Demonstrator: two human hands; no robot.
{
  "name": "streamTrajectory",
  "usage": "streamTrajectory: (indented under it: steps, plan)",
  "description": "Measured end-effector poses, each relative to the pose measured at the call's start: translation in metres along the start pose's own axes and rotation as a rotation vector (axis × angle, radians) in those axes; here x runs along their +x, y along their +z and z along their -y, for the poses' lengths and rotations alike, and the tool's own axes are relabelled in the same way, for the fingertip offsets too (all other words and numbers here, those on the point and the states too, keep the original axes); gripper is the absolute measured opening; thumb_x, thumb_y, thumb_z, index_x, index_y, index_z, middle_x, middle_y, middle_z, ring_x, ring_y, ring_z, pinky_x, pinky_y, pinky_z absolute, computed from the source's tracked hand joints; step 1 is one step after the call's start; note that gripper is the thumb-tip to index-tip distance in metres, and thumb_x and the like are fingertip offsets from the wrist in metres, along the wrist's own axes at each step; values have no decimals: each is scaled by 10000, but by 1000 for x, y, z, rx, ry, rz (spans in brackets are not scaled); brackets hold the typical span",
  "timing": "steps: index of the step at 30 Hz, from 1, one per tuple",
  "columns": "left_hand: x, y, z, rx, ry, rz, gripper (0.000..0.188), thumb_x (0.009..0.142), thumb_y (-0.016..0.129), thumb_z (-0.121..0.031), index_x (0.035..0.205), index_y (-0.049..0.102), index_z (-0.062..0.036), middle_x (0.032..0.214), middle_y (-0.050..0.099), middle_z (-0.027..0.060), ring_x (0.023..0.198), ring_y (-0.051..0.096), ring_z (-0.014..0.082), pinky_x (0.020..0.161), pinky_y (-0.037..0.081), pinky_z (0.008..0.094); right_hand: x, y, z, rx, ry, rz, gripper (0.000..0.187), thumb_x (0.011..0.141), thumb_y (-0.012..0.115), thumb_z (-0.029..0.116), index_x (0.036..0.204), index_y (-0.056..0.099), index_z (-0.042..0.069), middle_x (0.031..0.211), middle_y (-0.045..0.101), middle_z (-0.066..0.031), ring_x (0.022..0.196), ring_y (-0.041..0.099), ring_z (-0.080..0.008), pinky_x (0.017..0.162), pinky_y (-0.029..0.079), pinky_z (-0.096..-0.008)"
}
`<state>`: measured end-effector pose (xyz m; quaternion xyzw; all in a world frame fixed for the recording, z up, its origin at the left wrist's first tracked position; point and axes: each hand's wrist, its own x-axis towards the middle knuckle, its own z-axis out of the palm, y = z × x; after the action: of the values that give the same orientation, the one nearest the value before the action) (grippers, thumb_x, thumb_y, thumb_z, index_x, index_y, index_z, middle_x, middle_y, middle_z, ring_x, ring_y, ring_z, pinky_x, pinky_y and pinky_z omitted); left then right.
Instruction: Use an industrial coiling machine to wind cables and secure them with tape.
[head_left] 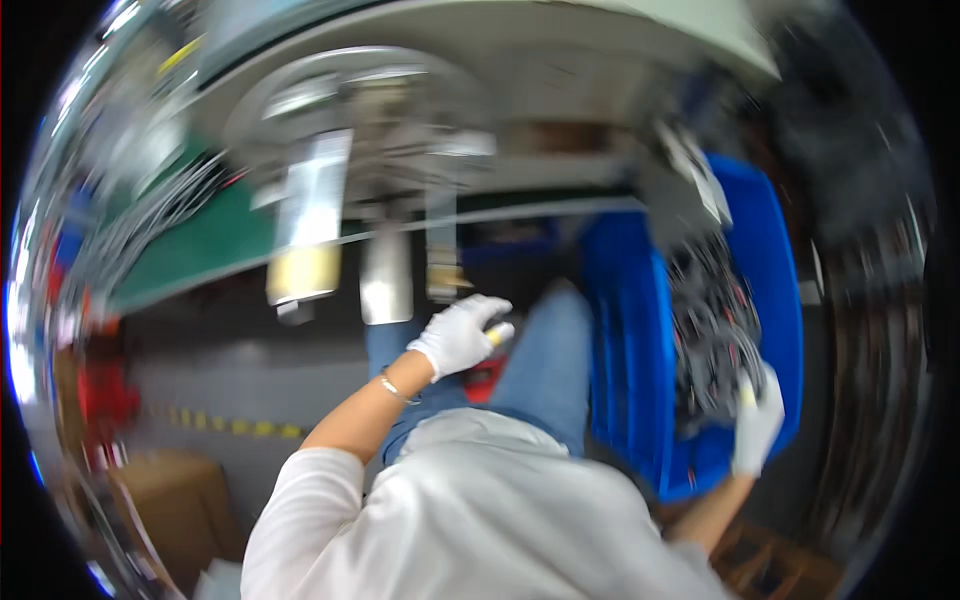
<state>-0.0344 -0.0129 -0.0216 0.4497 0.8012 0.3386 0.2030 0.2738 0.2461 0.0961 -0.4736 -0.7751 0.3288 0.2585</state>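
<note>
My left hand [463, 337], in a white glove with a yellow fingertip, hangs above my lap. Its fingers are apart and nothing shows in them. Just above it are the metal arms [387, 275] of a machine at the bench edge, one with a yellowish end block [305, 272]. My right hand [760, 420], gloved too, reaches over the near right side of a blue bin [665, 370]. Its bent fingers close on the dark and grey cables [712, 330] heaped inside. Motion blur hides which cable is between them.
A green-topped bench [195, 255] with a bundle of grey wires [150, 220] lies at the left. A cardboard box [180, 510] and a red object [108, 390] stand on the left. Yellow floor tape [235, 425] crosses the grey floor. Dark racking [880, 370] rises beyond the bin.
</note>
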Motion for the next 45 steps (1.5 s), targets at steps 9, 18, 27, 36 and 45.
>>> streamTrajectory:
  steps: [9, 18, 27, 36, 45]
  plan:
    - [-118, -160, 123, 289, -502, -942, 155, 870, 607, -180, 899, 680, -46, 883, 677, 139, 845, 657, 297, 780, 512, 361, 31, 46, -37, -502, -94, 305, 379, 832, 669, 79, 1190, 575, -2, 966, 648, -146, 896, 624, -237, 821, 474, -328]
    - [-90, -320, 255, 958, -656, -1184, 325, 844, 618, -239, 1156, 621, -149, 1155, 616, 77, 1129, 520, 305, 909, 455, 407, 46, 103, 26, -490, -72, 630, 287, 857, 619, 2, 1136, 578, -50, 975, 662, -150, 870, 628, -190, 783, 487, -296]
    - [-59, -354, 249, 893, -759, -613, 267, 857, 602, -312, 999, 602, -85, 1050, 630, 134, 1050, 560, 342, 825, 469, 444, 42, 104, 9, -411, -132, 720, 318, 912, 585, 105, 1182, 554, -60, 1122, 643, -168, 1028, 608, -232, 905, 449, -315]
    - [-42, -367, 131, 33, -176, -1445, 164, 897, 541, -192, 887, 563, -29, 796, 626, 136, 765, 620, 238, 702, 486, 351, 42, 97, 17, -386, -127, 698, 344, 913, 594, 116, 1214, 553, -44, 1161, 634, -162, 1065, 596, -218, 934, 438, -312]
    - [-22, -306, -130, 287, 768, -857, 170, 825, 598, -2, 989, 581, -41, 876, 595, 40, 714, 597, 143, 582, 483, 295, 39, 105, 35, -197, -301, 540, 327, 822, 667, 46, 1142, 606, 13, 886, 644, -144, 797, 630, -228, 748, 492, -321]
